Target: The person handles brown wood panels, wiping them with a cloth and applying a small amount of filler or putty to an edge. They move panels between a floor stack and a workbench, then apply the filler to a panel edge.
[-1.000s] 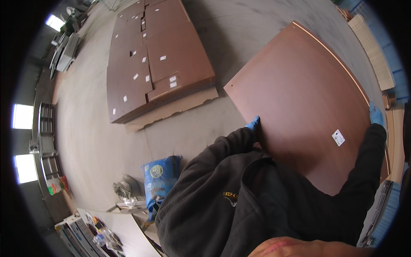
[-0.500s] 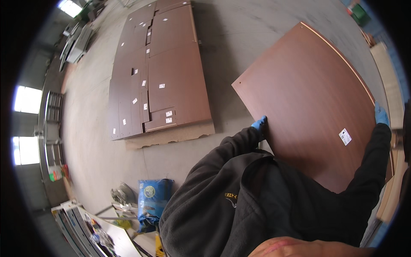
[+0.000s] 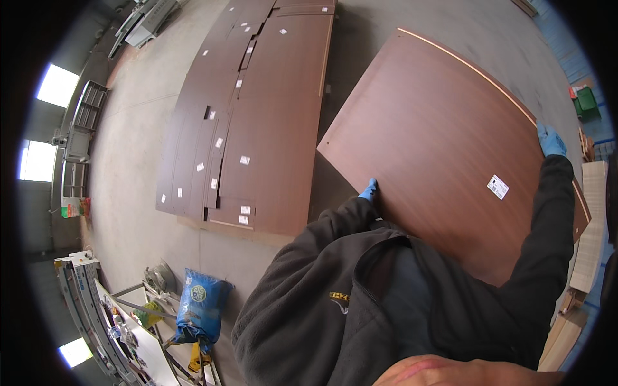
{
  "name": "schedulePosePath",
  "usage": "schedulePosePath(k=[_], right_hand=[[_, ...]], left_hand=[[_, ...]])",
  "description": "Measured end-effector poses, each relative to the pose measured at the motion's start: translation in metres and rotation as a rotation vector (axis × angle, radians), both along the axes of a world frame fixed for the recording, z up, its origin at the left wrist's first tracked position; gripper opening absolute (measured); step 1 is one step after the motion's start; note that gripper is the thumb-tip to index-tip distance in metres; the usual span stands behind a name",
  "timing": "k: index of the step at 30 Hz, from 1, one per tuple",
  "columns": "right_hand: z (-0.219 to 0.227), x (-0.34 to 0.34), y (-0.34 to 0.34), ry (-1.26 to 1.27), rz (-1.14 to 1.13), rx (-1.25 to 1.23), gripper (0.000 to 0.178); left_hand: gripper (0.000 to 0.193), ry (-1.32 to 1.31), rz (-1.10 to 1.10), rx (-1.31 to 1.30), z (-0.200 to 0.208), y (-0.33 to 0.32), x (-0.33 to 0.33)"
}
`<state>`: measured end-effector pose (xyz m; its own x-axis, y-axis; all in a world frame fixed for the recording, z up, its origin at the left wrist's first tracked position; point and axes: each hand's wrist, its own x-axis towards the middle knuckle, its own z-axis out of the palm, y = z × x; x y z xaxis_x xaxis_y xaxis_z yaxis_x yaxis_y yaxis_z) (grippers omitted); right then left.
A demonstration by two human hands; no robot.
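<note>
I see a person in a dark jacket [image 3: 290, 283] with a big brown board [image 3: 444, 141]. Put the person in the middle of a clock, with twelve straight ahead. The big brown board is at one o'clock, right in front of the jacket. The left hand [image 3: 368, 190], blue-gloved, grips the board's edge at its eight o'clock. The right hand [image 3: 552, 141], blue-gloved too, grips the far edge at its three o'clock. I can't see all the fingers. A white sticker [image 3: 497, 186] is on the board, at its four o'clock. At eleven o'clock a wide pile of boards [image 3: 277, 128] lies on the gray floor [image 3: 145, 141]. A blue bag [image 3: 201, 299] is at nine o'clock, near a messy white table [image 3: 145, 347].
</note>
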<state>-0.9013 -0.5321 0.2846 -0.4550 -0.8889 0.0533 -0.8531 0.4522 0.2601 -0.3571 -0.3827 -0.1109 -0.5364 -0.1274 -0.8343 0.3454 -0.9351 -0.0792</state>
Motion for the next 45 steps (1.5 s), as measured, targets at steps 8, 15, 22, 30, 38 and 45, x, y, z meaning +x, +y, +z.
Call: schedulePosePath(k=[8,15,22,30,38,45], right_hand=[[-0.005,0.037,-0.346,-0.019,0.221,-0.05,0.072],[-0.004,0.117,-0.692,-0.031,0.492,-0.054,0.068],[-0.017,0.298,-0.926,-0.007,0.833,0.023,0.066],[-0.091,0.522,-1.093,-0.038,1.113,0.122,0.062],[-0.191,0.726,-1.177,-0.025,1.369,0.283,0.059],[-0.322,0.888,-1.212,0.051,1.614,0.436,0.058]], left_hand=[[0.12,0.07,0.322,-0.015,-0.017,-0.241,-0.013],[0.111,-0.011,0.651,-0.163,0.026,-0.445,-0.048],[0.102,0.112,1.004,0.088,0.007,-0.558,-0.038],[0.103,0.117,1.291,0.2,-0.038,-0.683,0.015],[0.091,0.17,1.739,0.309,-0.062,-0.757,0.03],[0.084,0.229,2.1,0.331,-0.131,-0.842,0.019]])
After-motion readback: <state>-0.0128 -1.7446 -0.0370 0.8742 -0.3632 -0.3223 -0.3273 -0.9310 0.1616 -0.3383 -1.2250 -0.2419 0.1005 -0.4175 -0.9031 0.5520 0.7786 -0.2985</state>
